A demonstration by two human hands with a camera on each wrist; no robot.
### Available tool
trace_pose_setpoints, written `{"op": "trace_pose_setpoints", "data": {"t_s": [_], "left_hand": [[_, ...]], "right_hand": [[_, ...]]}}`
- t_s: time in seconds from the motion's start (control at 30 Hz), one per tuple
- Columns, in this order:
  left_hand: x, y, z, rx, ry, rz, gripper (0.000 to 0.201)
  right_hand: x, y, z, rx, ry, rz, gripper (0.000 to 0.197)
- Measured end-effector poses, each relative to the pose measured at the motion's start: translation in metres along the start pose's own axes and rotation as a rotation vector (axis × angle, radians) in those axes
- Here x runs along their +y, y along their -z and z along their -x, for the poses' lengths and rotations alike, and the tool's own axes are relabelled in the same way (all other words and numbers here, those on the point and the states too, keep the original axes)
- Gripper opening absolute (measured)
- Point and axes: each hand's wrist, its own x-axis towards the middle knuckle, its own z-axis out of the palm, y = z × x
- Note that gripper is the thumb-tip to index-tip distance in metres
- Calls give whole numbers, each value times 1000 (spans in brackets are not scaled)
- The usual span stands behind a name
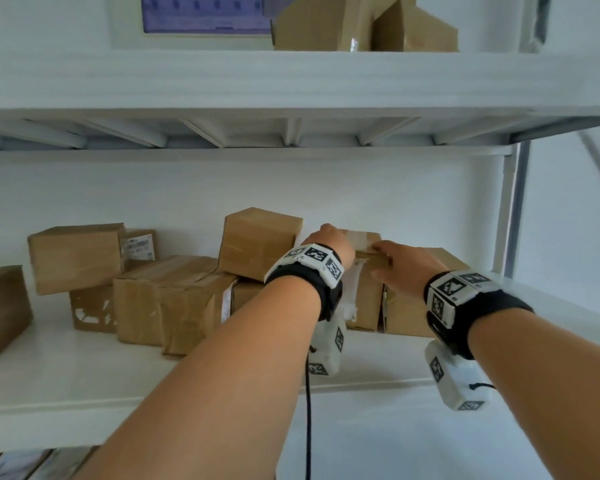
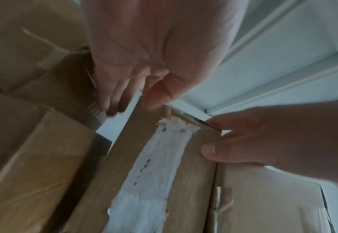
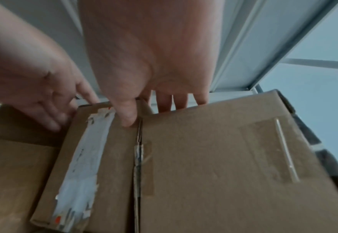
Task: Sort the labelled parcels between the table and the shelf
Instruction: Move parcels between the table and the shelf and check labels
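Note:
A narrow upright cardboard parcel with a torn white label strip down its front stands on the white shelf, wedged between other boxes. My left hand is at its top left corner. The thumb touches the top edge and the fingers reach down the gap beside it, a little apart from the cardboard. My right hand pinches the top right corner, thumb on the front face and fingers over the top. The wrist views show the parcel close up and blurred.
A wider brown parcel stands tight against its right side. A cube-shaped parcel sits on lower boxes just to the left. Several more parcels, one with a printed label, fill the shelf's left. Boxes stand on the shelf above. A shelf post rises at right.

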Motion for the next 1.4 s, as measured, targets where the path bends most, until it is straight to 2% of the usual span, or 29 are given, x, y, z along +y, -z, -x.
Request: {"op": "trace_pose_setpoints", "data": {"t_s": [0.1,0.2,0.33,0.43,0.5,0.6,0.67,0.77,0.8,0.87,0.9,0.93,1.1,1.23,1.33,1.4], "left_hand": [[1,-2,-1,-72,28,21,35],[0,-2,0,-84,54,113,58],[-1,14,9,-3,67,322,72],[4,28,22,92,44,497,78],[9,34,34,156,21,582,77],[15,38,51,208,-8,692,79],[20,38,63,212,-37,754,76],[26,30,80,199,-76,815,71],[27,25,87,197,-96,830,59],[31,17,101,210,-139,840,24],[33,16,108,215,-156,840,13],[35,15,115,220,-169,840,11],[48,28,151,247,-248,854,16],[49,30,174,255,-315,899,28],[43,22,194,228,-358,936,26],[38,11,207,193,-373,973,34]], "right_hand": [[9,0,-2,14,-5,-29,46],[13,4,0,47,-2,-114,52],[15,20,0,130,-27,-436,64],[11,37,5,157,-62,-754,66],[7,48,11,144,-85,-947,57],[3,63,29,114,-79,-1107,24],[5,68,39,124,-72,-1142,9],[7,69,53,141,-87,-1167,12],[6,68,60,145,-90,-1162,14],[3,67,74,171,-79,-1154,19],[2,69,82,185,-81,-1161,20],[0,71,89,196,-91,-1178,19],[-14,95,124,240,-76,-1326,19],[-19,108,153,257,-74,-1306,11],[-22,102,178,246,-83,-1295,10],[-22,91,197,256,-112,-1304,10]]}}
